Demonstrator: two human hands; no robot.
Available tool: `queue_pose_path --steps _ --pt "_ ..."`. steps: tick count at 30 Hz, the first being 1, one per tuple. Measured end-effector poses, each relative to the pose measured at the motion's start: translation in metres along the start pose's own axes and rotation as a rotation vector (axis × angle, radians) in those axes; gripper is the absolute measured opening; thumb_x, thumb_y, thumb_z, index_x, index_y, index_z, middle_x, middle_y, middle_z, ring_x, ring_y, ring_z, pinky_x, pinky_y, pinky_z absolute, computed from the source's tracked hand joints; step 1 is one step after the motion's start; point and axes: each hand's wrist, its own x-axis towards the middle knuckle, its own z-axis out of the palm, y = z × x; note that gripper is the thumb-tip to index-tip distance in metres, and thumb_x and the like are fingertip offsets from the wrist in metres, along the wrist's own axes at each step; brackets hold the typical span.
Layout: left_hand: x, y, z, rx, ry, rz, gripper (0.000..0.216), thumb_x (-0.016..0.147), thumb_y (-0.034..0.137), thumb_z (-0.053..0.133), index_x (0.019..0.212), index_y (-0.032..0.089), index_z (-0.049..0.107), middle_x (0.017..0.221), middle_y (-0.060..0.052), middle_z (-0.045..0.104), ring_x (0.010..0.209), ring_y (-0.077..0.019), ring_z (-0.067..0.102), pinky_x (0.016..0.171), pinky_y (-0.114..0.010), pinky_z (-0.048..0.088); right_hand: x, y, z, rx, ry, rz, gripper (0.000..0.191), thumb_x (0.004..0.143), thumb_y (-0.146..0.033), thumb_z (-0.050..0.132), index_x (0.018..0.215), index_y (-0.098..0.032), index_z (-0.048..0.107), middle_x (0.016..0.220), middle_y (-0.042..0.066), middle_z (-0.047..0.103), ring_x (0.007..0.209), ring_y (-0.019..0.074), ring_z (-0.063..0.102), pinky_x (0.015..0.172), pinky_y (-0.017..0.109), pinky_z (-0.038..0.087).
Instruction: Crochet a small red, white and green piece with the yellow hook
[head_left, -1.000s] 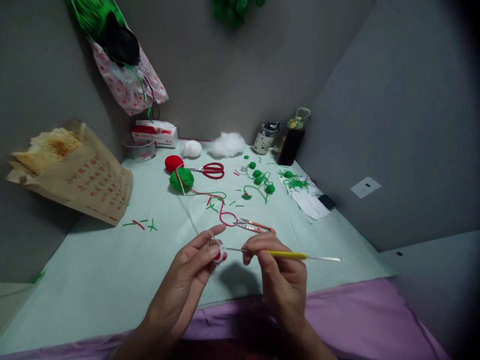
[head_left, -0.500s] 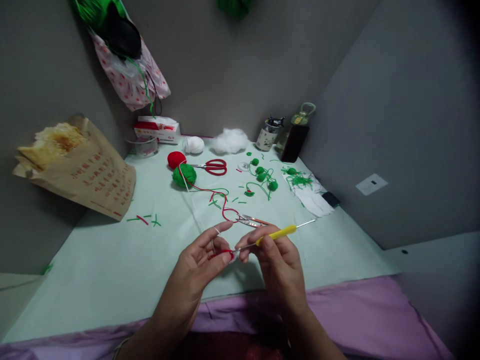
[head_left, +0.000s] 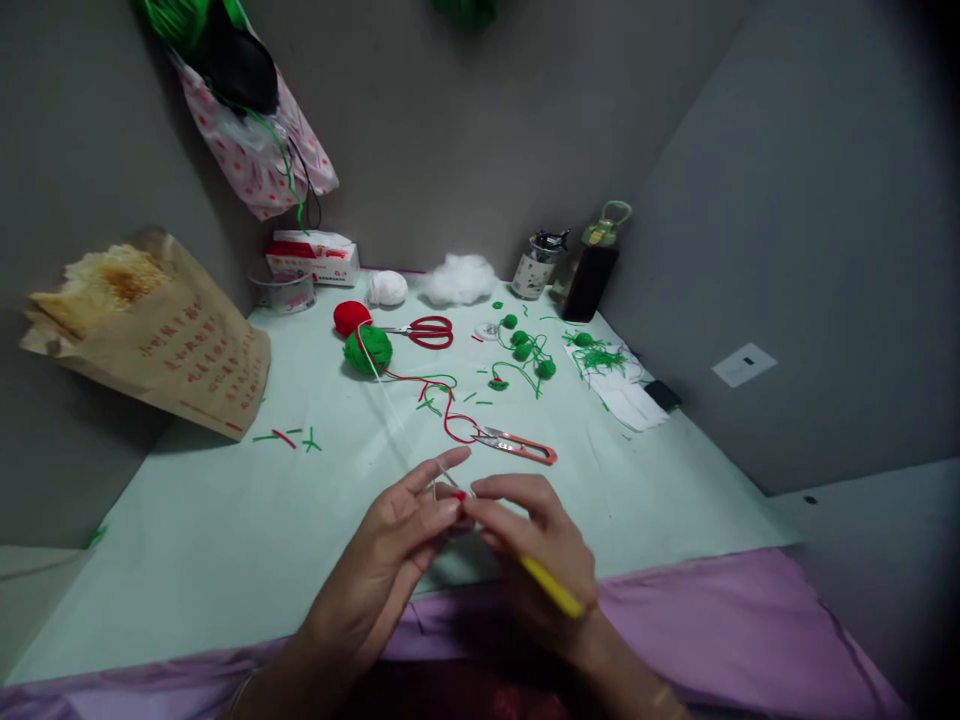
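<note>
Between thumb and fingers, my left hand [head_left: 394,545] pinches a small red and white crochet piece [head_left: 460,496], mostly hidden by the fingers. White yarn [head_left: 386,395] loops over its raised index finger and runs back toward the yarn balls. In my right hand [head_left: 544,550] is a crochet hook [head_left: 551,585] whose yellow handle slants down toward my wrist. The right fingertips meet the piece, and the hook's working tip cannot be made out. Just beyond my hands lie orange-handled thread snips [head_left: 517,445], beside a loose red strand [head_left: 448,410].
A red yarn ball [head_left: 352,319], a green one [head_left: 368,350] and red-handled scissors [head_left: 430,332] lie farther back. Green crocheted balls [head_left: 523,352] rest right of them. White stuffing [head_left: 460,279], a pen cup [head_left: 532,268] and a bottle [head_left: 592,275] line the wall; a paper food bag [head_left: 202,360] leans left.
My right hand has turned, swinging the hook's yellow handle from pointing up-right to pointing down-right. Its fingers have closed in on the piece, and the snips are now uncovered.
</note>
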Motion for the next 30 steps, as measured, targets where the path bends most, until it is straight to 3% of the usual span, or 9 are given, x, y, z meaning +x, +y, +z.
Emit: queue_pose_path --steps 3,5,16,22,25,30 --pt "0.001 0.004 0.001 -0.007 0.018 0.026 0.055 0.078 0.026 0.089 0.130 0.019 0.074 0.086 -0.001 0.069 0.084 -0.0139 0.061 0.093 -0.030 0.046 0.003 0.002 0.004 0.348 0.118 0.258 0.024 0.106 -0.018 0.052 0.111 -0.025 0.075 0.090 0.004 0.073 0.083 0.0178 0.069 0.075 0.033 0.060" --pt "0.000 0.004 0.002 0.042 0.010 0.077 0.052 0.076 0.027 0.090 0.126 0.021 0.076 0.085 0.000 0.068 0.086 -0.0149 0.061 0.093 -0.030 0.045 0.007 0.003 0.006 0.472 0.120 0.339 0.022 0.105 -0.020 0.055 0.104 -0.025 0.076 0.087 0.003 0.072 0.081 0.0172 0.068 0.074 0.032 0.058" --pt "-0.002 0.003 0.001 0.113 0.064 0.119 0.046 0.074 0.031 0.091 0.118 0.024 0.080 0.084 0.001 0.065 0.083 -0.0145 0.055 0.088 -0.030 0.042 0.003 0.006 0.010 0.617 0.205 0.439 0.021 0.106 -0.023 0.057 0.104 -0.025 0.077 0.087 0.002 0.071 0.080 0.0154 0.066 0.078 0.032 0.054" --pt "-0.001 -0.002 0.004 0.105 -0.020 0.087 0.067 0.078 0.027 0.089 0.141 0.026 0.066 0.091 -0.001 0.068 0.097 -0.0200 0.063 0.104 -0.039 0.041 0.006 0.004 0.011 0.610 0.099 0.447 0.019 0.104 -0.028 0.060 0.105 -0.028 0.079 0.101 0.004 0.078 0.096 0.0185 0.070 0.086 0.033 0.057" --pt "-0.002 -0.001 0.004 0.116 -0.022 0.102 0.070 0.081 0.026 0.088 0.146 0.025 0.061 0.093 -0.002 0.071 0.098 -0.0211 0.066 0.105 -0.040 0.041 0.007 0.007 0.012 0.759 0.150 0.519 0.018 0.105 -0.030 0.060 0.103 -0.028 0.078 0.099 0.003 0.079 0.083 0.0153 0.070 0.078 0.030 0.057" --pt "-0.002 0.001 0.003 0.152 -0.002 0.141 0.060 0.082 0.028 0.086 0.139 0.024 0.068 0.089 -0.001 0.069 0.092 -0.0183 0.064 0.098 -0.035 0.045 0.008 0.008 0.009 0.907 0.159 0.593 0.021 0.106 -0.034 0.057 0.099 -0.023 0.074 0.090 0.004 0.079 0.073 0.0153 0.071 0.071 0.030 0.058"
